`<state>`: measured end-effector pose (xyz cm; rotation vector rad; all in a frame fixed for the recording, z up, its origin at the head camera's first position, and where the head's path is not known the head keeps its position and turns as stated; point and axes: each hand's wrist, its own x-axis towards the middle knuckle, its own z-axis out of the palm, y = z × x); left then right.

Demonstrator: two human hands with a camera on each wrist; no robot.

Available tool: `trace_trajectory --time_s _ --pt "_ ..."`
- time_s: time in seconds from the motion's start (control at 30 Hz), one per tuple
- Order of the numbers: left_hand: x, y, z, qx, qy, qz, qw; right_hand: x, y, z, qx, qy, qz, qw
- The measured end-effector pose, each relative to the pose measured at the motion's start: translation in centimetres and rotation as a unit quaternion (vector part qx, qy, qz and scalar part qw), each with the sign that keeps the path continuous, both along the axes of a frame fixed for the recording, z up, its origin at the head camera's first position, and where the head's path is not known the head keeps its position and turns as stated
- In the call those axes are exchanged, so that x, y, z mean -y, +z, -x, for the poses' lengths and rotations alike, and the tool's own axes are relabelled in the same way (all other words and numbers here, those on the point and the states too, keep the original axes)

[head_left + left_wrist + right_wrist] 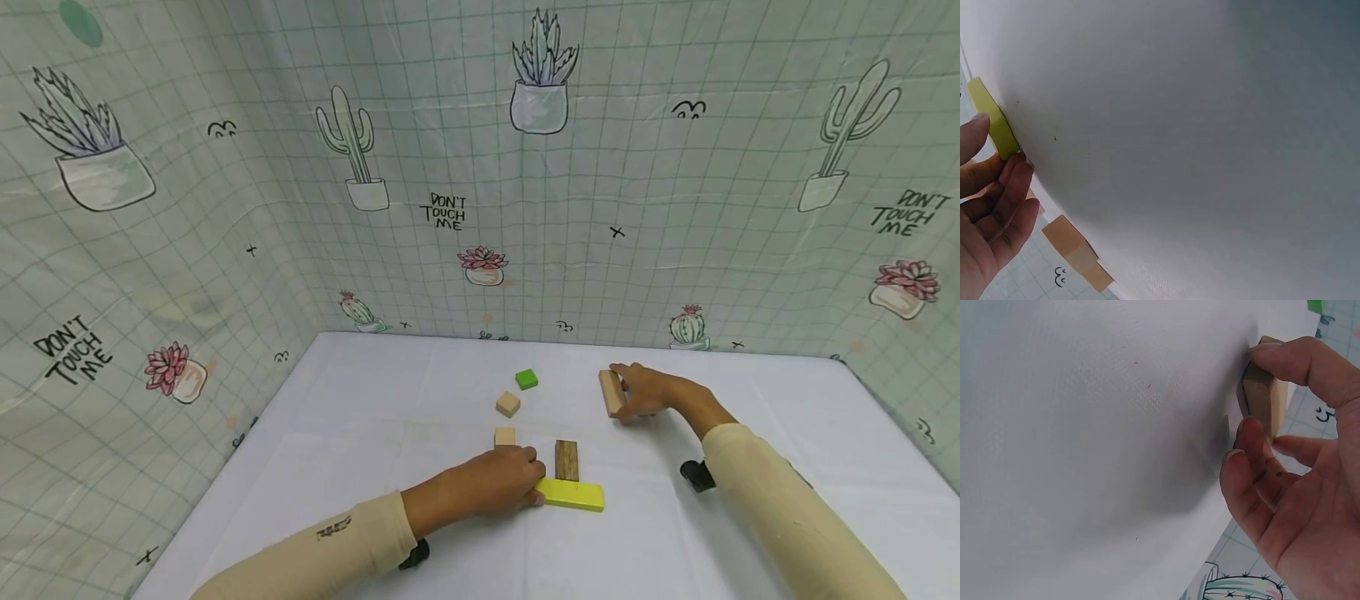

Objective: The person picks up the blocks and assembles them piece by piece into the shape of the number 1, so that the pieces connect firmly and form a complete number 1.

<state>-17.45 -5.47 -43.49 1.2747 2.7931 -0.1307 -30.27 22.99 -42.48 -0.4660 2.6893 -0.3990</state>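
A flat yellow block (573, 494) lies near the front of the white table, and my left hand (501, 482) pinches its left end between thumb and fingers. In the left wrist view the thumb presses one face of the yellow block (994, 119). Farther back on the right, my right hand (649, 392) grips a light wooden block (612, 394) between thumb and fingertips. The right wrist view shows that wooden block (1264, 390) with the thumb at one end. A dark brown wooden block (567, 460) lies just behind the yellow one.
Behind the left hand sits a pale wooden cube (505, 436), partly hidden by it. Another pale cube (508, 404) and a green block (527, 379) stand farther back. Grid-patterned cloth (570, 183) with plant drawings hangs behind and left of the white table (420, 375).
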Motion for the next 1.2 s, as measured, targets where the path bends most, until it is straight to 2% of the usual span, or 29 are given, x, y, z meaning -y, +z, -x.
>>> trace_trajectory --time_s 0.5,1.2 --pt "0.02 0.04 -0.09 0.005 0.002 -0.003 1.0000 0.04 -0.03 0.10 0.020 -0.008 -0.013 1.000" --pt "0.00 0.27 -0.09 0.004 0.001 -0.001 1.0000 0.10 0.32 -0.18 0.034 -0.015 -0.001 0.999"
